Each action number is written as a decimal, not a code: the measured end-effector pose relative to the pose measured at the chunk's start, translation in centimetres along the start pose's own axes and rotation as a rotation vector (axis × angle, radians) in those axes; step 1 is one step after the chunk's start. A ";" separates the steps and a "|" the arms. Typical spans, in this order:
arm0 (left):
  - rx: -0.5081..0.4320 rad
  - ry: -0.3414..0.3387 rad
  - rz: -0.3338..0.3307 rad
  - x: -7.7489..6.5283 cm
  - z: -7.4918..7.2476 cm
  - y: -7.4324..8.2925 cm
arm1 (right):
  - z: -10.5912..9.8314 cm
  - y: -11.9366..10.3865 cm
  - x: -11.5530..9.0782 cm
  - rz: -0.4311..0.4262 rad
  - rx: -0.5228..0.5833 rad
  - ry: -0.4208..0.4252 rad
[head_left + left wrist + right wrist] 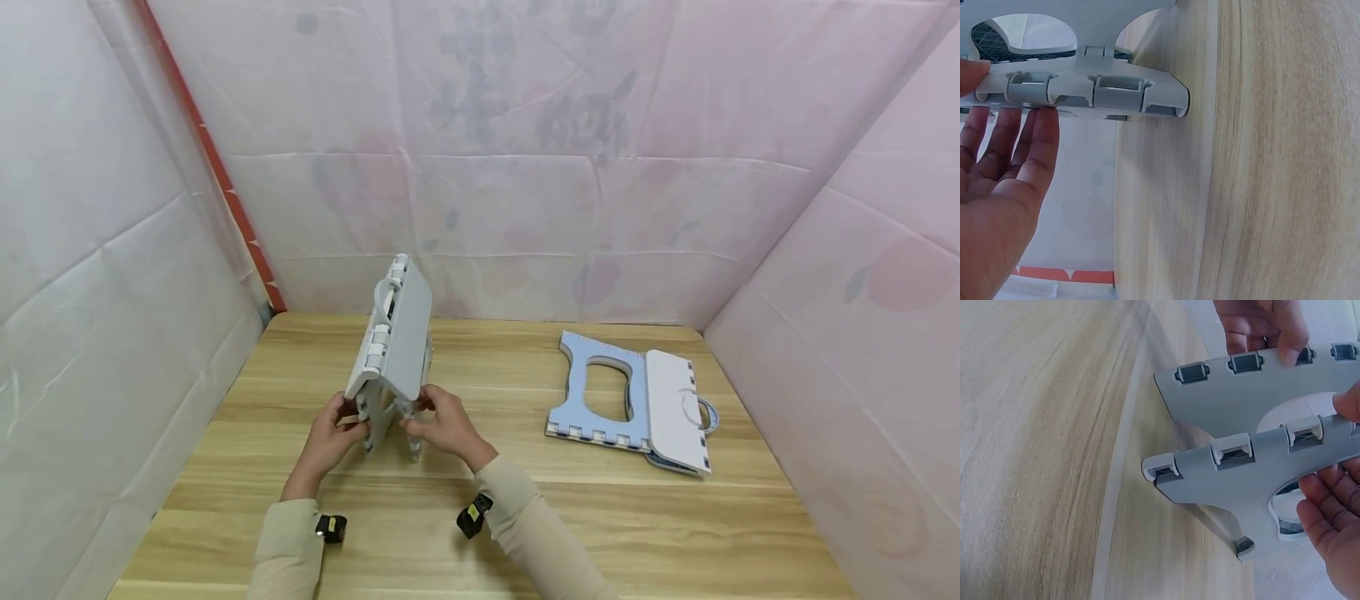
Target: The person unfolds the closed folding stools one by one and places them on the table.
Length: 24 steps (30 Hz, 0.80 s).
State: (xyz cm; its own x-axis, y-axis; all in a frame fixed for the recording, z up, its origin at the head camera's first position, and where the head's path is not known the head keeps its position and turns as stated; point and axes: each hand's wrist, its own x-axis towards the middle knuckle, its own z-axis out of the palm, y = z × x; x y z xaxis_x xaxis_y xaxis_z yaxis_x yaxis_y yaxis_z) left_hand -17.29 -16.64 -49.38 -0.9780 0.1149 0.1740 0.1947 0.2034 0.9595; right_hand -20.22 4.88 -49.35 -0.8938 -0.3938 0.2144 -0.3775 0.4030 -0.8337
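A grey-white folding step stool [408, 329] stands partly unfolded at the left middle of the table, its two top panels bent into a ridge with a loop handle on it. On its left side my left hand [327, 440] grips the hinged edge of one leg panel [1079, 90], thumb on one face and fingers on the other. My right hand [447, 425] holds the opposite leg panel [1260, 462], thumb on its hinged edge and fingers by the cut-out. The two leg panels stand apart with a narrow gap between them.
A second folding stool, blue and white [675, 408], lies flat on the wooden table [480, 533] to the right, its loop handle pointing right. Pale patterned sheets [525, 208] hang behind and at both sides, with a red strip [217, 167] at the left corner.
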 end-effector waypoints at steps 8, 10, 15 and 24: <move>0.016 0.001 0.018 -0.1 -0.1 0.1 | -0.4 0.2 0.0 0.001 0.009 -0.006; 0.019 0.004 0.015 -0.1 -0.2 0.2 | -0.4 0.4 0.0 -0.015 0.004 -0.005; 0.026 0.011 0.003 -0.1 -0.5 0.3 | -0.6 0.6 0.0 -0.044 0.015 -0.006; 0.032 0.011 0.020 -0.2 -0.9 0.2 | -0.9 0.6 -0.1 -0.019 0.019 -0.024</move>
State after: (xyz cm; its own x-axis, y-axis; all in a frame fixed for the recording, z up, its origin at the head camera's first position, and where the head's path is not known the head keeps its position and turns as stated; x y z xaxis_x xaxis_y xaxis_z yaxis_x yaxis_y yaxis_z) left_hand -17.12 -17.50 -49.05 -0.9748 0.1081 0.1954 0.2159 0.2326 0.9483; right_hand -20.52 5.90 -49.40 -0.8802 -0.4215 0.2183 -0.3897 0.3793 -0.8392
